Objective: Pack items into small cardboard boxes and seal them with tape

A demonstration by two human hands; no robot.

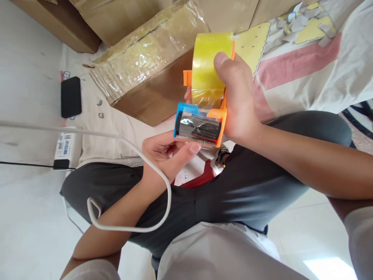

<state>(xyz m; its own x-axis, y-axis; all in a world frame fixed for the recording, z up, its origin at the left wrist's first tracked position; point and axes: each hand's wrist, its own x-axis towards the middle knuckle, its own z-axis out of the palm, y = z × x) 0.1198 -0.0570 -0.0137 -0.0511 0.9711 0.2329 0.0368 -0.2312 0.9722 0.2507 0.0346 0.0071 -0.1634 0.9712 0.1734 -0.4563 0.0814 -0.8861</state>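
Observation:
In front of me a tape dispenser point(223, 112) with an orange and blue frame carries a wide roll of yellowish clear packing tape point(207, 66). My right hand point(240, 93) is wrapped round the dispenser's right side, its thumb lying over the roll. Clear tape runs down from the roll across the dark roller at the lower end. There my left hand point(167, 155) pinches at the cutting edge, thumb in front and fingers partly hidden behind; the tape's loose end seems to be between them. A taped cardboard box point(154, 70) lies just beyond both hands.
More cardboard boxes point(113, 19) stand at the back. A black phone-like slab point(71, 97) and a white power strip point(68, 146) lie at the left. A pale cable point(167, 206) loops across my left forearm. Paper scraps point(303, 23) lie on the cloth at the upper right.

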